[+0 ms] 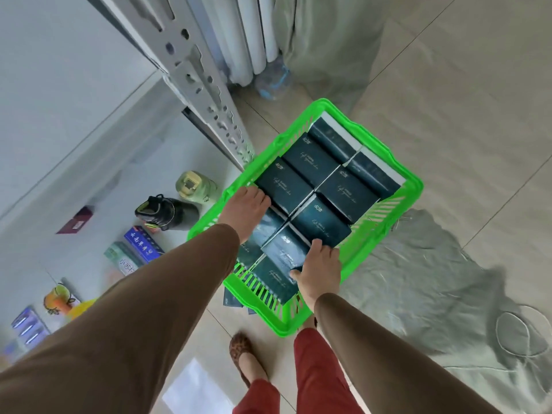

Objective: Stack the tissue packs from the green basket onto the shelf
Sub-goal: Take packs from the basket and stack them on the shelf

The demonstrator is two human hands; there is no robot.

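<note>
Left hand: I see my left hand (pixel 245 209) down over the near-left part of the green basket (pixel 413 186), fingers curled onto the edge of a dark tissue pack (pixel 282 185); from here I cannot tell whether it grips the pack or only rests on it

Right hand: my right hand (pixel 319 271) has fingers bent over one side of a raised, tilted pack (pixel 283 249) and the thumb on the near end, so it holds that pack

Why this hold: I judge both hands reach in together to take packs from the near end, the part of the basket closest to me

Tissue packs: about 8 dark teal packs lie in the basket, packed side by side in rows, the far ones flat and the near ones tipped; none of these packs shows on the shelf yet

Basket: it sits on the tiled floor (pixel 448 85) just beside the shelf post (pixel 194 70), which I take to keep the carry short

Under the basket: 1 or 2 dark packs show on the floor at its near edge

Shelf: the pale shelf board (pixel 74 189) to my left carries a black bottle (pixel 167 212), a pale green bottle (pixel 194 185) and small boxes (pixel 142 243)

Room: a grey plastic sheet (pixel 433 279) lies crumpled on the tiles to the right, and a clear water jug (pixel 273 82) stands by white pipes beyond
</note>
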